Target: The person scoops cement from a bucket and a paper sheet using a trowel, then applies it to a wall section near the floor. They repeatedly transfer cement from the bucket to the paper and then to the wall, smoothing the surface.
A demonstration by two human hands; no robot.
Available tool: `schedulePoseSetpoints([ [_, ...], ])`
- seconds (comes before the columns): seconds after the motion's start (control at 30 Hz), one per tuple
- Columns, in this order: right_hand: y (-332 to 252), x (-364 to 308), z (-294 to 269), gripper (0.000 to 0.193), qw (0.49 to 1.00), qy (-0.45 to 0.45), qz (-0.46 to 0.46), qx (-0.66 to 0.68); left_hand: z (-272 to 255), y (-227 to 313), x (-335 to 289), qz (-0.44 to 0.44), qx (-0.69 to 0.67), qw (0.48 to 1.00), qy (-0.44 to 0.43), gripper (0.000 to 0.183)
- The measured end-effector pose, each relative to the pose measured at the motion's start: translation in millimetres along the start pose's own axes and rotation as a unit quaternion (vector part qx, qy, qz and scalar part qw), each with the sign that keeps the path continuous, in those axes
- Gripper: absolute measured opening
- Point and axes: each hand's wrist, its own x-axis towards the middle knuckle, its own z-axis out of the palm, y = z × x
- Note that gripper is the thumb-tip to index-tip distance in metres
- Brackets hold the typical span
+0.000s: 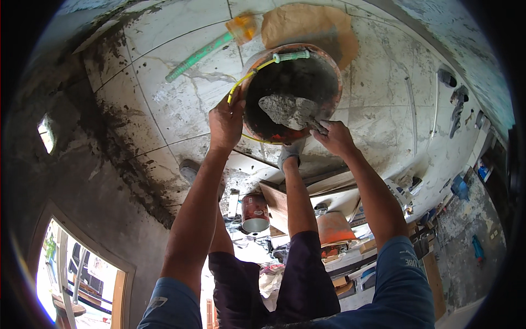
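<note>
An orange bucket [338,71] stands on the tiled floor, dark inside, with grey residue on its walls. Its yellow wire handle [236,88], with a pale green grip [292,56], lies against the rim. My left hand [226,123] is closed on the bucket's left rim, fingers partly hidden. Over the bucket's mouth is a trowel [316,125] heaped with wet grey mortar [287,109]. My right hand [336,138] is wrapped round the trowel's handle at the near right rim. How much mix lies deeper inside is too dark to tell.
Beyond the bucket lie brown paper [307,24] and a green-handled tool [200,57] with an orange-yellow head. My feet are just behind the bucket. A reddish metal can [255,211], an orange tub [334,227] and boards are near my legs. Walls rise left and right.
</note>
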Motion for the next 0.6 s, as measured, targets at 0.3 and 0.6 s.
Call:
schedulePoseSetpoints([
  [0.3,-130,-59,18,0.016,0.909,-0.132,0.003,0.395,-46,-86,57,-0.013,-0.080,0.987,-0.137,0.040],
  [0.6,-296,36,125,0.022,0.745,-0.001,-0.038,0.666,-424,-144,-126,-0.030,0.490,0.829,0.269,0.035],
])
